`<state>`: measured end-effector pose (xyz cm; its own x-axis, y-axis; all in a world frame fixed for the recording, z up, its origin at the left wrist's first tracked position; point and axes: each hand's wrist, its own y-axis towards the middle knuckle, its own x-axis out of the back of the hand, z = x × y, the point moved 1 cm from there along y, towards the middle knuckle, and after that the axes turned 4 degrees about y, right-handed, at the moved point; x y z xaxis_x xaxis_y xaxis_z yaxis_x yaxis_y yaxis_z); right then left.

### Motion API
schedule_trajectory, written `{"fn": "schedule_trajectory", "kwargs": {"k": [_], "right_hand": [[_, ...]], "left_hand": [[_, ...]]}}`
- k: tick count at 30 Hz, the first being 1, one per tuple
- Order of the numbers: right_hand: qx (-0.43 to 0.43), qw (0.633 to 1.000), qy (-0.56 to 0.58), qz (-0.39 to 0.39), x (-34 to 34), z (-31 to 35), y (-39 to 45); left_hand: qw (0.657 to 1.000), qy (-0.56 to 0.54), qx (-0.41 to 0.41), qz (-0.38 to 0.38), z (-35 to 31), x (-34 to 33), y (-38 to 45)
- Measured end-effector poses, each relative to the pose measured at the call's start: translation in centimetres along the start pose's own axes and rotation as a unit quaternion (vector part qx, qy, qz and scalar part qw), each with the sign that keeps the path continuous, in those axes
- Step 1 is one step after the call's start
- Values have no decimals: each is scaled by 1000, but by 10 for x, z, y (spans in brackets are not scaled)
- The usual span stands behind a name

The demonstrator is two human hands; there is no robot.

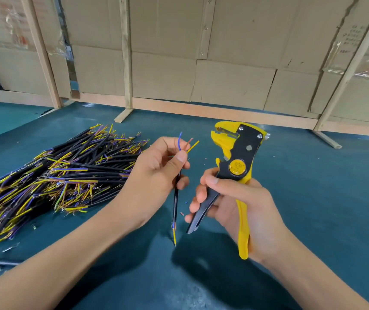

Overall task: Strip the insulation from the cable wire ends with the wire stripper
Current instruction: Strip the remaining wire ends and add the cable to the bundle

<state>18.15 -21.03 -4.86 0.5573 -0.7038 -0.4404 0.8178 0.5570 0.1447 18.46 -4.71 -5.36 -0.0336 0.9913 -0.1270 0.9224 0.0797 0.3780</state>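
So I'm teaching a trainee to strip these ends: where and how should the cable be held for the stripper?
Grip the cable on its black jacket just below the three fanned wires, coming from the left as the left hand does now. It stands nearly upright, tips splayed toward the wire stripper in the right hand, so a pinch there probably steadies each tip.

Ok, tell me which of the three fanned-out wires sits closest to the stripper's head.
The yellow wire, rightmost of the three above the left hand; the blue wire and pink wire sit farther from the wire stripper.
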Motion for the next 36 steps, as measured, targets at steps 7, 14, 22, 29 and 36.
{"fn": "schedule_trajectory", "kwargs": {"k": [7, 14, 22, 29, 36], "right_hand": [[-62, 994, -25, 83, -2, -3, -4], [-89, 986, -15, 137, -7, -3, -8], [-93, 987, -6, 134, -6, -3, -7], [-92, 986, -6, 141, -3, -2, -6], [-86, 986, -9, 140, -1, 0, -6]], "left_hand": [[913, 332, -226, -75, -9, 5, -6], [824, 448, -327, -117, -16, 16, -2], [824, 432, -348, -116, -20, 15, -3], [837, 418, -341, -96, -19, 10, -6], [838, 414, -344, -93, -22, 9, -9]]}}
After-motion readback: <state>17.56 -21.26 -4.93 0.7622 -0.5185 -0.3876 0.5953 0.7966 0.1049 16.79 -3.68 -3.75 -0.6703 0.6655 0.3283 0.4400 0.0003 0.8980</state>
